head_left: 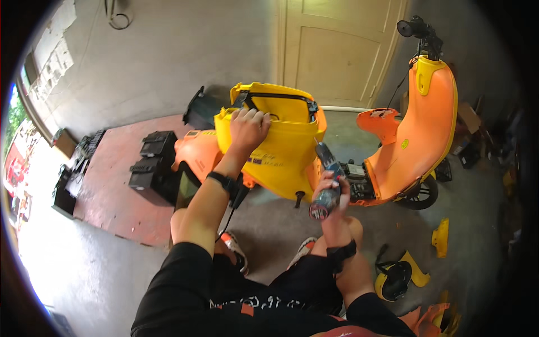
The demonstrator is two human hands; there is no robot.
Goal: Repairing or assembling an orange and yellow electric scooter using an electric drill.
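Observation:
The fingers of my left hand (250, 130) are hooked over the top edge of a large yellow plastic scooter panel (283, 163), which stands upright in front of me. A black bar runs across the opening at its top. To the right of the panel, my right hand (332, 188) is wrapped round a dark cordless drill (324, 205). The drill's narrow end points up and away, close to the panel's right side. Whether its tip touches anything I cannot tell. Behind and left of the panel, an orange body part (197, 150) shows in part.
An orange scooter front (435, 123) with handlebar (415, 28) rises on the right. Black boxes (150, 180) stand on a reddish board (115, 196) at left. A yellow-and-black helmet (393, 281), a yellow piece (441, 238) and orange parts (431, 321) lie lower right. A door (339, 53) is behind.

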